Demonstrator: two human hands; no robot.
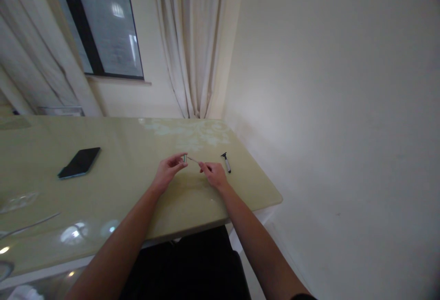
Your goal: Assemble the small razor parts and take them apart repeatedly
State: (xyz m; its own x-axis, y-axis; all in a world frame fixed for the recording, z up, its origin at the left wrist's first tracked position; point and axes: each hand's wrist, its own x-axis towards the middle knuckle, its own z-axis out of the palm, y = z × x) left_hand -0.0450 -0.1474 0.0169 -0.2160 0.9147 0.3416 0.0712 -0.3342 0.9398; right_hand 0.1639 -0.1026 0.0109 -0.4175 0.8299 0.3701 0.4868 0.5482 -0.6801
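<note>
Above the glossy table [117, 153], my left hand [168, 169] pinches a small, light metallic piece [184, 158] between thumb and fingers. My right hand [213, 174] is closed on a thin rod-like tool [193, 160], whose tip points left and is at or very near the small piece; contact is too small to tell. Just right of my right hand, a razor [226, 162] with a black head and grey handle lies on the table.
A dark tablet or phone [80, 162] lies on the left of the table. A pale cable [30, 225] runs at the lower left. Curtains [190, 39] and a window [106, 20] stand behind; a white wall [326, 107] borders the right side.
</note>
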